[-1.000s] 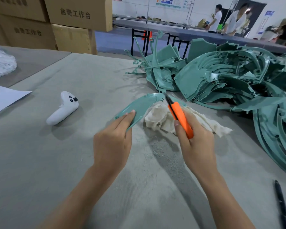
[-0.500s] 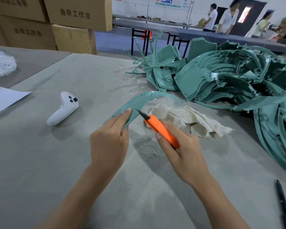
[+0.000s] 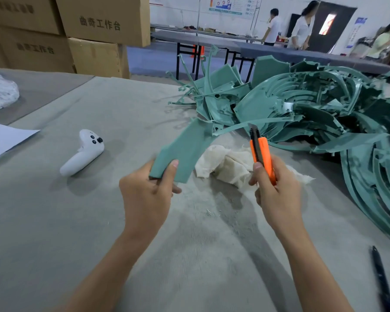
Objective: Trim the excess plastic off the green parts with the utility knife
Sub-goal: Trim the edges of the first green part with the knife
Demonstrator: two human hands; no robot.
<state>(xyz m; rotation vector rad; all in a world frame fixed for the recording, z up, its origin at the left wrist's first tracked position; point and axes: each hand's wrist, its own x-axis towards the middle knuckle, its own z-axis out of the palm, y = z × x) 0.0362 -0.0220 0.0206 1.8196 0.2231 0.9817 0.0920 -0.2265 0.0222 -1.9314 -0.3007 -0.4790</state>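
The left hand (image 3: 144, 194) pinches the near end of a curved green part (image 3: 185, 147), lifted off the grey table (image 3: 54, 221). The right hand (image 3: 277, 192) grips an orange utility knife (image 3: 262, 154), tip up by the part's thin strip, perhaps touching it. A rumpled cloth (image 3: 225, 163) lies beneath, with the heap of green parts (image 3: 313, 109) behind.

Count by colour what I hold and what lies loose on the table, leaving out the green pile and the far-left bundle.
Green: 1, the part in the left hand
Orange: 1, the knife in the right hand
White: 2, the controller and the paper
Cream: 1, the cloth
Black: 1, the pen
Total: 6
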